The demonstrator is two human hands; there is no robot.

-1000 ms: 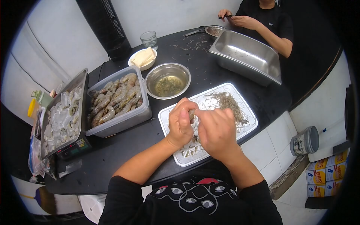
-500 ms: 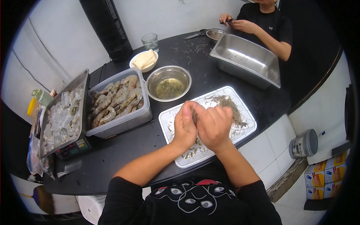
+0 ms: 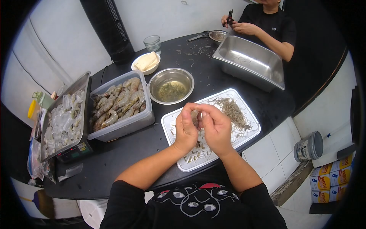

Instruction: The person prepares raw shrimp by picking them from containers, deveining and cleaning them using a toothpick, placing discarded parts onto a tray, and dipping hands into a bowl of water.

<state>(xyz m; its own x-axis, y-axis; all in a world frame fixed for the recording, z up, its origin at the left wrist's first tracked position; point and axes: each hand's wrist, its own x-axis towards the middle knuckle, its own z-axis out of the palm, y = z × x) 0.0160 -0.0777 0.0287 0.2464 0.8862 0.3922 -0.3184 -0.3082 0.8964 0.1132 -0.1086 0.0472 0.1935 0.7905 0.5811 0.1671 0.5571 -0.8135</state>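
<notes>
Between my two hands is a shrimp (image 3: 198, 119), mostly hidden by the fingers. My left hand (image 3: 186, 129) is closed around one side of it. My right hand (image 3: 217, 128) pinches the other side, fingertips curled in and meeting the left ones. Both hands are above a white tray (image 3: 180, 165). On the tray's right half lies a pile of thin shrimp legs and feelers (image 3: 234, 111), and scattered shell bits (image 3: 196, 154) show near its front edge.
Left of the tray stand a steel bowl of cloudy water (image 3: 171, 72), a plastic tub of shrimp (image 3: 122, 97) and an ice-filled pan on a scale (image 3: 63, 124). Farther back are a cloth in a bowl (image 3: 146, 62), a glass (image 3: 152, 42) and a deep steel pan (image 3: 248, 57). A co-worker (image 3: 267, 28) holds scissors.
My right hand has turned and its fingers have curled in, so more of the shrimp shows between my hands. The co-worker's scissors have come up.
</notes>
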